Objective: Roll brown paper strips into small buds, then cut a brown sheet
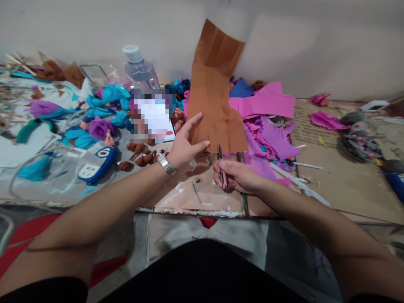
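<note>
A large brown sheet of crepe paper (214,90) with creases and a curved cutout on its right side rises in front of me. My left hand (188,143) holds its lower left part, thumb and forefinger on the near face; the other fingers are hidden. My right hand (235,174) is closed around a pair of scissors (223,179) with pinkish handles. Their dark blades point up at the paper's bottom edge, and I cannot make out how far they are apart.
Left of the paper lie a phone (156,120), a water bottle (140,69), a blue-and-white device (97,164), twisted brown paper pieces (143,155) and blue paper pieces (112,92). On the right are pink paper (261,103), purple paper (277,136), white sticks (303,187) and cardboard (328,176).
</note>
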A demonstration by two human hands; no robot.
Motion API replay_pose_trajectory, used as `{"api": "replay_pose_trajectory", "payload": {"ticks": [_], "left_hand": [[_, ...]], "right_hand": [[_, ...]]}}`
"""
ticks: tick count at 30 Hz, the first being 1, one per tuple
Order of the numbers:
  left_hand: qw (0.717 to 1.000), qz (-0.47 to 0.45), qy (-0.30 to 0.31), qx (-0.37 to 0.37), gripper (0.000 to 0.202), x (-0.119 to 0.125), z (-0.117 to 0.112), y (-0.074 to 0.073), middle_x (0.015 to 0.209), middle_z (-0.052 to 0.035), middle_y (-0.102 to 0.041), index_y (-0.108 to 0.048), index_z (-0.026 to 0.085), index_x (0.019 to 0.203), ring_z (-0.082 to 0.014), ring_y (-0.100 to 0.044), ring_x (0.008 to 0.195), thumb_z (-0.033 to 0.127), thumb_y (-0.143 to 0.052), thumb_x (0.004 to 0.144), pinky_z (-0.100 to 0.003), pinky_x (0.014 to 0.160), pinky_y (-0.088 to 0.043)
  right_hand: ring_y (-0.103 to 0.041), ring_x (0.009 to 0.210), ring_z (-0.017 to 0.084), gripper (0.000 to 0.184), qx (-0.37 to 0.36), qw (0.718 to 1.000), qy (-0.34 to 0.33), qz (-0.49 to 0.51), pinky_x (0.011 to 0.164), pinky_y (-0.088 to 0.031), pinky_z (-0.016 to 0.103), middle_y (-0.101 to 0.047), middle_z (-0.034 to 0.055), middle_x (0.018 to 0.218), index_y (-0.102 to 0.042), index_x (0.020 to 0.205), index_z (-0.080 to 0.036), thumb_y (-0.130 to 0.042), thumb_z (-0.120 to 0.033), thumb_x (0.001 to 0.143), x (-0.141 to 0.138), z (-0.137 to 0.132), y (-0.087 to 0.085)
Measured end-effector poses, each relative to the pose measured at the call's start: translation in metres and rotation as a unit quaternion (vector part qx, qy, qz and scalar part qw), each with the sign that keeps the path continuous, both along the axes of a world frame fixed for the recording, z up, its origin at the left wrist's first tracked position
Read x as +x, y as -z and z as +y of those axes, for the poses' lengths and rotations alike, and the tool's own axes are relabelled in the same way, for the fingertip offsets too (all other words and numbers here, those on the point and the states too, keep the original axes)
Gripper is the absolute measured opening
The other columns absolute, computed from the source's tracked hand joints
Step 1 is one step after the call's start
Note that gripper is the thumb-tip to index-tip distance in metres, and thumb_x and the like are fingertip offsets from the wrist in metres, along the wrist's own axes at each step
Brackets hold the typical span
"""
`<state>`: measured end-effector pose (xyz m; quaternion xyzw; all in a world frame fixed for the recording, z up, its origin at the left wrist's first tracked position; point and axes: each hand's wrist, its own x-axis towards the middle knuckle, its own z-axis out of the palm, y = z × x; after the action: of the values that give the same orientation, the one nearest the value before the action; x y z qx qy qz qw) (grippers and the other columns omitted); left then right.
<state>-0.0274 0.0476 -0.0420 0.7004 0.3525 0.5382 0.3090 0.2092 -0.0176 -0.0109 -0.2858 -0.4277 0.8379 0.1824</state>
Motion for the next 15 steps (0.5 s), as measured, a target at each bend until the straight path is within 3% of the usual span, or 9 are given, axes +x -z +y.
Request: {"api": "replay_pose_trajectory", "payload": {"ticks": [15], "left_hand": [[1.000, 0.002, 0.004, -0.006, 0.093, 0.0000, 0.0008, 0.0008, 0.169, -0.0144, -0.040, -0.042, 0.027, 0.159, -0.0332, -0.036, 0.159, 0.058, -0.083, 0.082, -0.052, 0.133, -0.031]], "right_hand": [[-0.039, 0.043, 0.007, 0.041, 0.010, 1.000, -0.002, -0.009, 0.042, -0.021, 0.019, -0.066, -0.0011, 0.068, -0.046, 0.092, -0.022, -0.061, -0.060, 0.098, 0.0009, 0.0002, -0.0005]]}}
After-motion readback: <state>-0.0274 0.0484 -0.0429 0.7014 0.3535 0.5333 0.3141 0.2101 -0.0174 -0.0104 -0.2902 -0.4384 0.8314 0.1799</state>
